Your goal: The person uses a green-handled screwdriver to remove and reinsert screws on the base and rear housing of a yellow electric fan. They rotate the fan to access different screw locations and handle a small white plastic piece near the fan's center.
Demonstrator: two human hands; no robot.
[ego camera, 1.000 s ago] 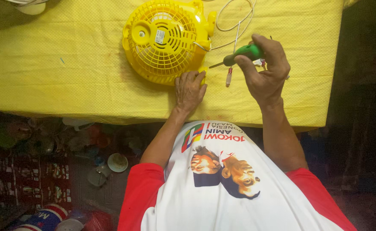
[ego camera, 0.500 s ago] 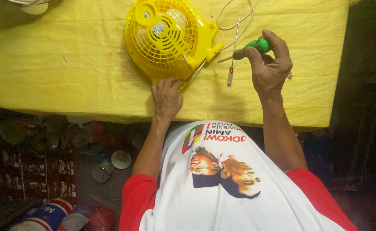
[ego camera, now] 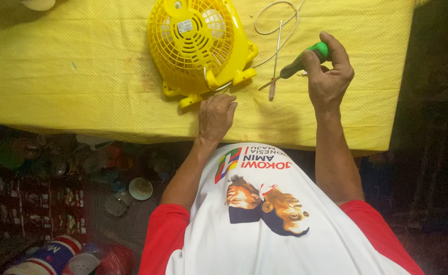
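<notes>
Over the last second the yellow fan housing (ego camera: 198, 46) has been turned on the table: its clip feet, which pointed away to about 3 o'clock, now point toward the person at about 5 and 6 o'clock, and the grille face lies up. The left hand (ego camera: 215, 116) has slid from the housing's right flank to its near edge at 6 o'clock, fingers curled loosely, fingertips touching or just short of the nearest clip foot; it grips nothing that can be seen. The right hand (ego camera: 328, 76) has stayed at about 3 o'clock of the housing, fingers closed round the green-handled screwdriver (ego camera: 297, 63), whose tip now points at the near right foot, close to it but apart. As a judgement, the turn brings the fastening points at the rim within the tool's reach.

The housing lies on the yellow tablecloth (ego camera: 81, 81), toward the far middle. A small white rectangular label (ego camera: 185, 26) sits on the grille at about 11 o'clock of its centre. A white cord (ego camera: 277, 20) loops at 2 o'clock of the housing. On the dark floor at 8 o'clock stand a round white lid (ego camera: 141, 188) and a red, white and blue can (ego camera: 50, 257)
</notes>
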